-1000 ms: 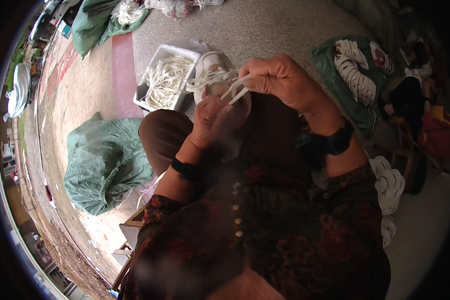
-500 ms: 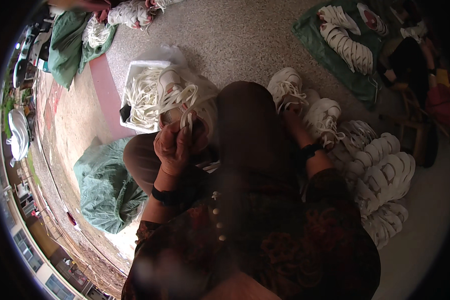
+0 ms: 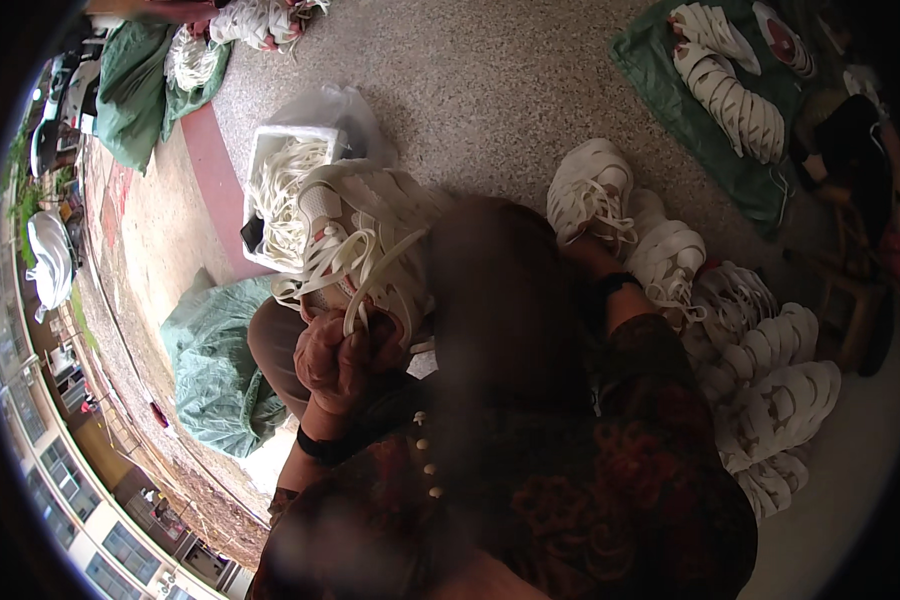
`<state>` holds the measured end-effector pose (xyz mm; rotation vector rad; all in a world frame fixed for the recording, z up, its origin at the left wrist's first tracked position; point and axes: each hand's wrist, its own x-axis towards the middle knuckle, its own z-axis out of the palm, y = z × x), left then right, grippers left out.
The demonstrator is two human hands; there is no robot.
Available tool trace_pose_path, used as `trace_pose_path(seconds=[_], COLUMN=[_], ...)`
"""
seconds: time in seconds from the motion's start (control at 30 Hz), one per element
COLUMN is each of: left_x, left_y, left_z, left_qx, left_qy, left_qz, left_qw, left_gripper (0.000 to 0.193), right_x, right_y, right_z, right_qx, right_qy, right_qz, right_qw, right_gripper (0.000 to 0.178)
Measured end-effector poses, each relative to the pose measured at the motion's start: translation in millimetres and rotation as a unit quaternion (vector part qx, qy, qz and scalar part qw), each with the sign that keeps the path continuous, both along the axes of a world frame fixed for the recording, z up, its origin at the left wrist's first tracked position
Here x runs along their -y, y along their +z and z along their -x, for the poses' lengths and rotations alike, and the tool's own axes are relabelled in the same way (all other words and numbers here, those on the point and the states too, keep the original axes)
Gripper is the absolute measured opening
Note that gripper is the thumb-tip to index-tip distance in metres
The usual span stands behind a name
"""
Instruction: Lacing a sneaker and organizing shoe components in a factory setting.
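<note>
My left hand (image 3: 335, 360) is closed at the heel end of a white sneaker (image 3: 335, 210), above my left knee. Long, loose flat white laces (image 3: 370, 255) spill over that shoe, and one loop passes by my thumb. On the other side of my right knee, my right hand (image 3: 592, 255) is closed at the heel of another white sneaker (image 3: 592, 185), its toe pointing away from me. Shadow and the shoe hide most of those fingers. Next to it sits a further laced white sneaker (image 3: 670, 255).
A white box (image 3: 260, 165) full of white laces, with clear plastic, stands beyond my left hand. Green sacks (image 3: 215, 365) lie at the left. Several white shoes (image 3: 780, 400) are piled at my right. More lie on a green sheet (image 3: 660, 90) near a wooden stool (image 3: 855, 320).
My left hand and the laced sneaker have come nearer to me, away from the box. The right-hand sneaker looks larger and a little raised. The whole view has shifted slightly.
</note>
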<state>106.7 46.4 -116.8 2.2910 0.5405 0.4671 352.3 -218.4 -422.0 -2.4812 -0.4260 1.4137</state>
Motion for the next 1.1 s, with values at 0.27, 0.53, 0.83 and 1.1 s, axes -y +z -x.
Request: trace_pose_path(seconds=[0.27,0.53,0.83,1.1], left_x=[-7.4,-10.4,-18.0,-3.5], left_y=[-1.2,-7.0,-1.5,-3.4], left_z=[-10.0,-24.9,-13.6,-6.9], left_qx=[-0.058,-0.069,-0.099,0.028], left_qy=[-0.084,-0.067,-0.057,0.003], left_qz=[-0.199,-0.048,0.057,0.246], left_qw=[0.975,0.994,0.992,0.969], left_gripper=[0.024,0.017,0.015,0.010], right_x=[-36.4,-3.0,-18.6,-38.0], right_y=[59.4,-4.0,-47.0,69.4], right_z=[-15.6,-20.6,-45.8,-80.2], right_qx=[-0.099,-0.129,-0.150,-0.181], right_qy=[-0.090,-0.090,-0.131,-0.283], right_qz=[0.031,-0.012,-0.034,-0.052], right_qw=[0.991,0.988,0.979,0.940], right_gripper=[0.083,0.100,0.087,0.047])
